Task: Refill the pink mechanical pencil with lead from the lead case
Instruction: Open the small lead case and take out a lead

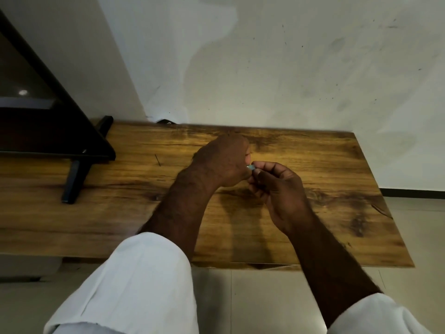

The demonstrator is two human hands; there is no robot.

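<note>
My left hand (224,162) is curled into a fist above the middle of the wooden table (325,165), its back toward me, so whatever is inside is hidden. My right hand (281,189) meets it from the right. Its thumb and forefinger pinch a small pale blue-grey piece (250,167) right where the two hands touch. I cannot tell whether that piece belongs to the lead case or the pencil. No pink pencil shows anywhere. A thin dark stick (157,160), like a single pencil lead, lies on the table left of my hands.
A black framed screen (48,121) on slanted black feet stands at the table's back left. The white wall (289,68) runs along the far edge. The table's right edge drops to a pale tiled floor (421,225). My white sleeves cover the near edge.
</note>
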